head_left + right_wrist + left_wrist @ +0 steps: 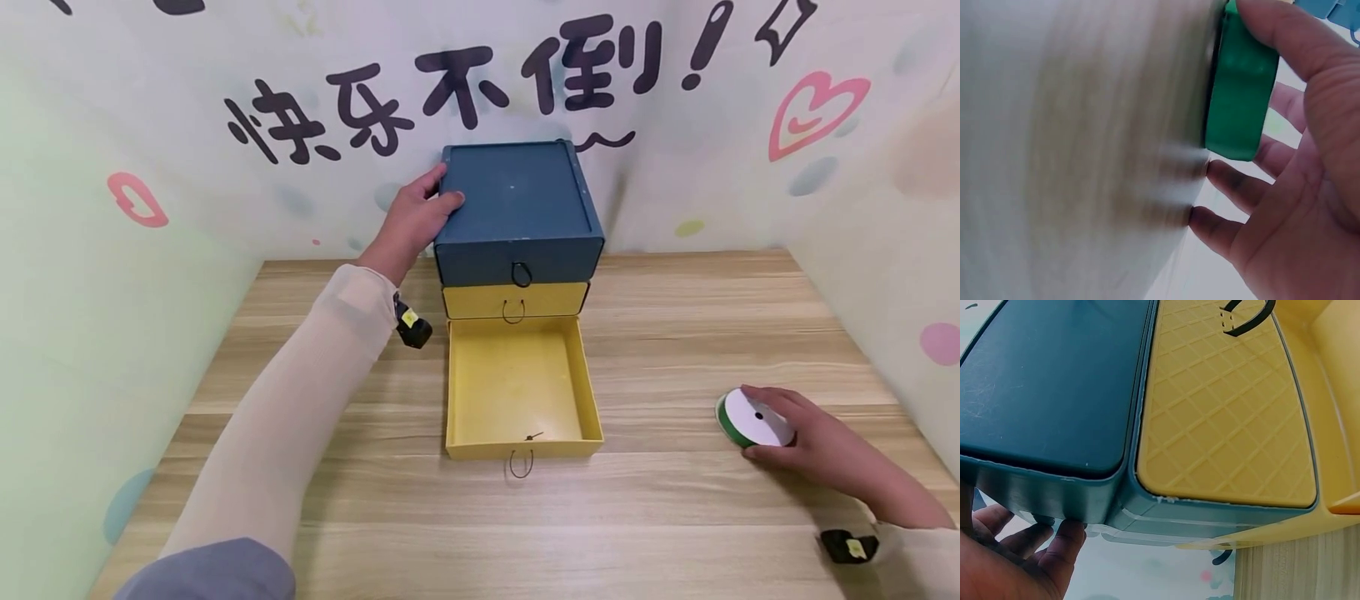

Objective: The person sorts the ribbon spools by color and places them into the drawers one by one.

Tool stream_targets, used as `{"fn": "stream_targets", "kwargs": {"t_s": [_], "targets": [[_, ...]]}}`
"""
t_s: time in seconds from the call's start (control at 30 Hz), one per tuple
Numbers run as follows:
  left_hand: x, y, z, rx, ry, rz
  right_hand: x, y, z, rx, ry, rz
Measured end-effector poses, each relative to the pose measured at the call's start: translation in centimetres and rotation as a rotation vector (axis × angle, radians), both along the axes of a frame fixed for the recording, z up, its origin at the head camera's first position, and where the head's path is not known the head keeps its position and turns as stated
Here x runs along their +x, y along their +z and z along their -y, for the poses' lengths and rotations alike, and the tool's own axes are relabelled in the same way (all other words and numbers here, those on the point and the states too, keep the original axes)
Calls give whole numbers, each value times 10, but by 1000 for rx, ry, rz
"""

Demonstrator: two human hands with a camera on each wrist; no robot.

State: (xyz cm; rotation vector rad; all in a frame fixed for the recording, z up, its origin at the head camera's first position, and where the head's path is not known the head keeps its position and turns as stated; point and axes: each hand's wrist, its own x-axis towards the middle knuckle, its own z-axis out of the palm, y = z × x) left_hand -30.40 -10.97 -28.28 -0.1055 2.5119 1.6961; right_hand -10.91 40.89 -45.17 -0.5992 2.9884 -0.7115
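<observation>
My left hand (420,218) rests on the left side of a stacked drawer unit, its thumb on the blue top (517,192). In the left wrist view, the fingertips (1066,540) touch the blue side wall. Below the blue drawer is a closed yellow drawer (480,301). Under that, a yellow drawer (517,383) is pulled out, with a small dark knot inside its front wall. At the right of the table, my right hand (825,442) holds a spool of green ribbon (757,418) with a white face, thumb and fingers round its rim (1241,87).
The wood-grain table (660,500) carries the unit near its back edge. A printed wall cloth (337,200) hangs behind and along both sides. Thin loop handles hang on the drawer fronts, and the pulled-out drawer's loop (521,475) juts forward.
</observation>
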Motion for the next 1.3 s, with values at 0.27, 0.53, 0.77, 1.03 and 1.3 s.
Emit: {"fn": "stream_targets", "kwargs": {"t_s": [0.27,0.53,0.77,1.03,1.3], "targets": [[-2,1,2,17,-4,-4,0,1,5,-79,46,-105],[-1,2,2,30,6,3,-1,19,21,-80,62,-205],[0,1,1,41,3,12,-4,36,36,-98,70,-217],[-2,0,0,36,1,5,-12,44,48,-136,64,-201],[-2,-1,1,29,-1,-1,-19,42,57,-145,51,-190]]}}
